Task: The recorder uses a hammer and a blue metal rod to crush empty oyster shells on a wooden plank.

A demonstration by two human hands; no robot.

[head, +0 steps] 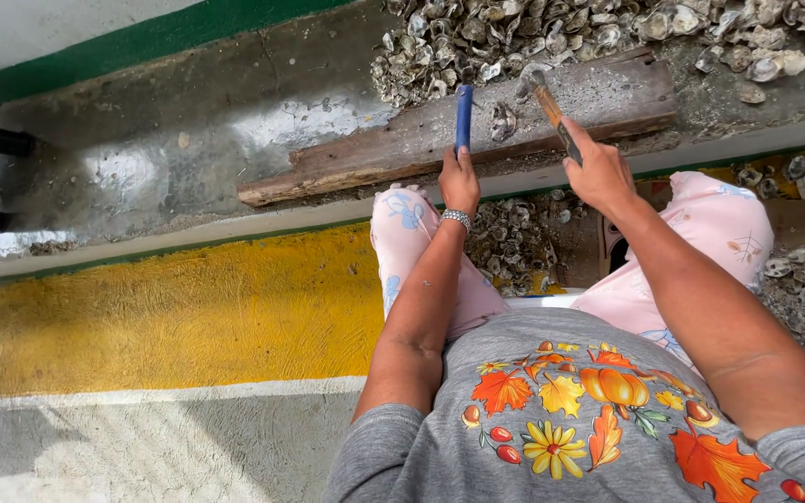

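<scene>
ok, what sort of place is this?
Probably an outdoor shellfish-shucking spot. A heap of grey oyster shells lies on a rough concrete ledge, beside a worn wooden plank. The left hand holds a blue-handled tool, the right hand a wooden-handled one.

Blue-handled tool (463, 116), yellow wall band (188, 307), pink floral trousers (421, 251), grey leaf-print shirt (552, 419).

Left hand (459, 182) fisted, arm extended; right hand (598, 172) fingers clenched, forearm angled forward

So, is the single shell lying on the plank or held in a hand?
Lying on the plank: the shell rests between both tools, untouched by fingers.
</scene>
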